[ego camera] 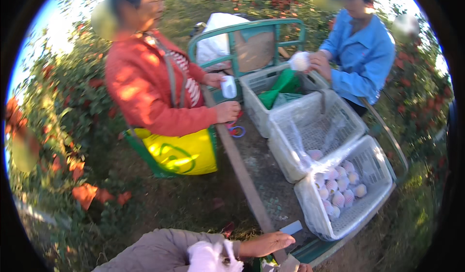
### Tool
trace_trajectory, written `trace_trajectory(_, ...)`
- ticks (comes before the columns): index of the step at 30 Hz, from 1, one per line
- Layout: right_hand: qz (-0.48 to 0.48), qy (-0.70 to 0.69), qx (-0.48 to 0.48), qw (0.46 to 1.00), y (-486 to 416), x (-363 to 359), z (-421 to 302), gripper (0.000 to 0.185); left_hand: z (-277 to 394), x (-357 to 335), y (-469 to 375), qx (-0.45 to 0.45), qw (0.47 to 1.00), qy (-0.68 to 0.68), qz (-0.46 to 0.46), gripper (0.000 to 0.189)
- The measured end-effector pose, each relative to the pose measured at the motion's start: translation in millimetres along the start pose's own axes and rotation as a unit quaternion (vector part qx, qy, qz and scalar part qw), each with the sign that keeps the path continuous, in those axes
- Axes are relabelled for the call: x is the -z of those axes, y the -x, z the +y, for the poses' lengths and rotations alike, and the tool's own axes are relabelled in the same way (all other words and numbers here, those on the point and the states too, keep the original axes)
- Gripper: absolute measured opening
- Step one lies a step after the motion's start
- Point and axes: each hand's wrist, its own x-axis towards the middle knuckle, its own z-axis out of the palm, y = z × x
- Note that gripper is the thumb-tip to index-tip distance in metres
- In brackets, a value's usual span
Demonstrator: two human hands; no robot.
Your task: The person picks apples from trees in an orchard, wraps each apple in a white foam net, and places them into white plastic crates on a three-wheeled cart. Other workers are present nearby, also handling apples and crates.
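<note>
My left hand (268, 243) reaches in from the bottom, over the rusty side rail (250, 195) of a green cart. Just past its fingers is a white foam sleeve (291, 227); I cannot tell whether the hand grips it. Only a few fingers of my right hand (305, 268) show at the bottom edge, beside a beige piece of material (289, 264). What that hand holds is hidden. The nearest plastic crate (363, 219), lined with clear film, contains several fruits in foam nets (338, 199). Pale pink cloth (210, 257) hangs in front of my sleeve.
A person in red (156, 87) at the left holds a white foam sleeve (228, 87), with a yellow-green bag (181, 150) alongside. Opposite, a person in blue (363, 54) holds a netted fruit (300, 61). Two more crates (283, 159) (254, 105) stand behind the nearest one.
</note>
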Motion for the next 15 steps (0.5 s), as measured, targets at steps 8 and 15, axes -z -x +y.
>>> trace_trajectory(8,-0.085,-0.093,0.106,0.986,-55.1,-29.5,-67.7,0.031,-49.7,-56.1,138.9,0.023,0.980,0.113,0.162,0.053)
trace_trajectory(15,-0.188,-0.150,0.225,0.944,-61.3,-68.5,-180.7,0.032,-27.9,-60.7,247.3,-0.064,0.931,0.017,0.359,0.047)
